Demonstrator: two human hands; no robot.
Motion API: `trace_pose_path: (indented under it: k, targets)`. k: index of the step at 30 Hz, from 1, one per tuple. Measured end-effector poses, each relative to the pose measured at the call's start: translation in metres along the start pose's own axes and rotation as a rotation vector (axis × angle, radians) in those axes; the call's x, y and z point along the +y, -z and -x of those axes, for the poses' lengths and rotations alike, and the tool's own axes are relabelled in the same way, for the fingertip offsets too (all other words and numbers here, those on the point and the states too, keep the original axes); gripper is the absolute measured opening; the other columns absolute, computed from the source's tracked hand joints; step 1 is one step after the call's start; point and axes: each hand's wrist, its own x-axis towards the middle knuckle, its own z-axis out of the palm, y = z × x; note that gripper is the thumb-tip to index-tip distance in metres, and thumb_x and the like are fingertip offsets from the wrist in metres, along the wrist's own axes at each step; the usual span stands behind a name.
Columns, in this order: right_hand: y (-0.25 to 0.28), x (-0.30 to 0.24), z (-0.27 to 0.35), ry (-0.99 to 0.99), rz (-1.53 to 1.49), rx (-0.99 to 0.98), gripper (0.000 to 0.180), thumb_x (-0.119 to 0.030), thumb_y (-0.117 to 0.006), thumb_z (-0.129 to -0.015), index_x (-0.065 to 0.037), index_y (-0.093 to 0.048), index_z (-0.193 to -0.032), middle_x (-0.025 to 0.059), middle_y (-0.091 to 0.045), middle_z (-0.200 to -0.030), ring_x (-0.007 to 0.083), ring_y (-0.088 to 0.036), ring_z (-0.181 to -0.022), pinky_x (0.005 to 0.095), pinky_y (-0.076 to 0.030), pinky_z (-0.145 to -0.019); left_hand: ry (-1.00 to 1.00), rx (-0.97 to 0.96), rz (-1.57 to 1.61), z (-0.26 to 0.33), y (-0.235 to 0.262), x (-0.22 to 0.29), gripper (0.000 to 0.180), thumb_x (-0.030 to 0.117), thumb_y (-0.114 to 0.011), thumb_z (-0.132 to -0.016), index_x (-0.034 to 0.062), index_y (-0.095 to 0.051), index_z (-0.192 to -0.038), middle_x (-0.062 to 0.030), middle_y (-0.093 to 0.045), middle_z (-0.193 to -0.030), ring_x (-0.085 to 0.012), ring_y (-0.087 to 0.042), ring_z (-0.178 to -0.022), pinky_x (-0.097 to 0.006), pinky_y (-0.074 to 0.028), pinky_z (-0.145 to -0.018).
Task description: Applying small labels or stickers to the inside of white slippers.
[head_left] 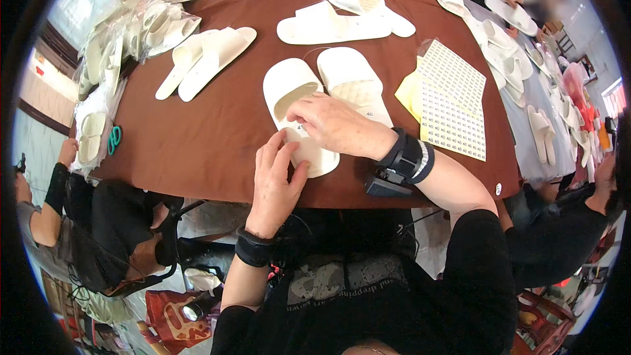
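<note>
A pair of white slide slippers lies in front of me on the brown tablecloth, toes pointing away. My left hand (276, 174) holds the heel edge of the left slipper (321, 162), thumb and fingers closed on its side. Over that slipper's footbed, my right hand (342, 125) rests with bent fingers pressed together; whatever is under its fingertips is hidden. A small printed mark shows on the footbed beside the fingers. The right slipper (345, 69) sits close alongside, with a small label (369, 114) on its footbed, partly behind my right hand.
Sheets of small stickers (453, 115) overlap yellow paper at the right. More white slippers (209, 56) lie on the brown table (190, 135) at left and farther back. Teal scissors (114, 140) lie near bagged slippers at the left edge. People sit on both sides.
</note>
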Motion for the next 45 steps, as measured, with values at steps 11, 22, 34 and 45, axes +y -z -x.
trace_pose_path:
  k: [11, 22, 34, 45]
  targets:
    - [-0.008, 0.000, -0.004, -0.081, -0.073, -0.030, 0.024, -0.001, -0.053, -0.087, -0.002, -0.059, -0.110, 0.0136, -0.061, -0.095, 0.0295, -0.059, -0.094, 0.0396, -0.049, -0.085, 0.029, 0.010, 0.022, 0.002, 0.001, -0.001, 0.035, 0.003, -0.072, -0.078, 0.0011, -0.062, -0.112, -0.0178, -0.054, -0.133, -0.0357, -0.053, -0.115, -0.042, -0.046, -0.096]
    - [-0.009, 0.003, -0.004, -0.128, -0.131, -0.032, 0.027, 0.001, -0.050, -0.085, -0.002, -0.058, -0.111, 0.0123, -0.058, -0.091, 0.0271, -0.058, -0.088, 0.0388, -0.048, -0.081, 0.032, 0.010, 0.014, 0.000, 0.002, 0.002, 0.037, 0.002, -0.073, -0.076, 0.0007, -0.062, -0.111, -0.0175, -0.054, -0.132, -0.0349, -0.054, -0.114, -0.042, -0.047, -0.095]
    - [-0.022, 0.004, -0.005, -0.081, -0.015, 0.069, 0.023, -0.001, -0.052, -0.088, -0.003, -0.057, -0.110, 0.0187, -0.064, -0.101, 0.0365, -0.061, -0.095, 0.0443, -0.049, -0.083, 0.026, 0.017, 0.004, 0.000, 0.002, 0.000, 0.037, 0.001, -0.074, -0.075, 0.0005, -0.062, -0.111, -0.0176, -0.054, -0.133, -0.0348, -0.054, -0.113, -0.042, -0.048, -0.095]
    - [-0.021, 0.007, -0.003, -0.084, -0.019, 0.043, 0.021, -0.002, -0.051, -0.090, -0.003, -0.057, -0.110, 0.0171, -0.064, -0.101, 0.0358, -0.060, -0.095, 0.0432, -0.049, -0.083, 0.031, 0.014, 0.016, 0.001, 0.002, 0.000, 0.037, 0.003, -0.074, -0.077, 0.0008, -0.061, -0.112, -0.0179, -0.053, -0.134, -0.0356, -0.054, -0.113, -0.042, -0.048, -0.095]
